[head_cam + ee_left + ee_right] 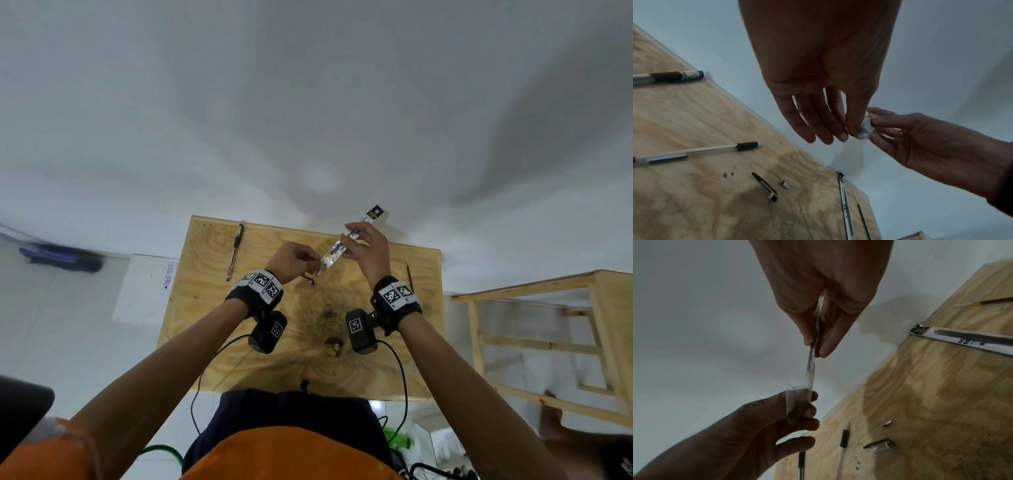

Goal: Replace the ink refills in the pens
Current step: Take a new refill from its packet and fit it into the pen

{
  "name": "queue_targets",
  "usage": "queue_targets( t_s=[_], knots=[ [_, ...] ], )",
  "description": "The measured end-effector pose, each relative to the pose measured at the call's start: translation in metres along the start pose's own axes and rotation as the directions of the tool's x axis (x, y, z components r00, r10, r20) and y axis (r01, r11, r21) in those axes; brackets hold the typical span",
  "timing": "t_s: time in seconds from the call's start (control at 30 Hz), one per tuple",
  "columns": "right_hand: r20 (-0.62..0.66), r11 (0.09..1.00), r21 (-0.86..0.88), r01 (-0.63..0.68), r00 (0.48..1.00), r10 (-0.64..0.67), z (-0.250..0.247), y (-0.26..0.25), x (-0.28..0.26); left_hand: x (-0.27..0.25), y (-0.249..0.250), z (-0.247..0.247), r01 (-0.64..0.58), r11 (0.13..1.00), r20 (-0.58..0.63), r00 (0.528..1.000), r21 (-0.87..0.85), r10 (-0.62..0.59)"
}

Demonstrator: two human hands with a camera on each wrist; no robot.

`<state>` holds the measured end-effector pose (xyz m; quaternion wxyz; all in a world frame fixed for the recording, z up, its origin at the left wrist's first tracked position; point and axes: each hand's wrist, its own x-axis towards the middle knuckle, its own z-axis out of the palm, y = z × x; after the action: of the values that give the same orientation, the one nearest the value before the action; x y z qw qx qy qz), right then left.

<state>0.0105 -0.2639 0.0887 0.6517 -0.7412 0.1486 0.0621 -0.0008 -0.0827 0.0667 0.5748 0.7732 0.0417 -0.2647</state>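
A clear refill packet [337,248] with a black header card hangs slanted in the air over the plywood table [376,363]. My left hand [313,262] pinches its lower, opened end [795,402] between thumb and fingers. My right hand [352,240] pinches the packet [812,363] higher up. On the table lie a capped pen [235,251], an uncapped clear barrel [694,152], a pen cap [766,188], a small metal tip cone [784,184], a second refill packet [966,337] and a loose refill [409,277].
A wooden frame [534,342] stands to the right of the table. A white sheet [147,287] lies on the floor by the table's left edge, and a blue object [58,257] beyond it. Cables hang from both wrist cameras.
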Motion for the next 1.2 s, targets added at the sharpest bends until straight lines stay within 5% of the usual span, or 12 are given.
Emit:
queue_targets(
  t_s=[0.3,0.9,1.03,1.2],
  knots=[
    [-0.089,1.000,-0.025,0.007,0.996,-0.009,-0.001,-0.002,-0.002,0.000,-0.001,0.002,-0.049,0.989,-0.015,0.999,0.137,0.051],
    [-0.279,0.981,-0.177,-0.085,0.960,0.033,-0.052,0.030,0.015,-0.005,-0.041,-0.025,0.072,0.950,-0.019,0.997,0.305,-0.069],
    [-0.232,0.912,-0.387,-0.135,0.972,0.045,-0.058,0.059,0.010,-0.006,-0.049,-0.034,0.101,0.941,-0.037,0.995,0.324,-0.094],
    [0.007,0.741,-0.665,-0.093,0.991,0.131,-0.056,0.087,0.002,-0.004,-0.054,-0.040,0.124,0.947,-0.068,0.992,0.297,-0.109]
  ],
)
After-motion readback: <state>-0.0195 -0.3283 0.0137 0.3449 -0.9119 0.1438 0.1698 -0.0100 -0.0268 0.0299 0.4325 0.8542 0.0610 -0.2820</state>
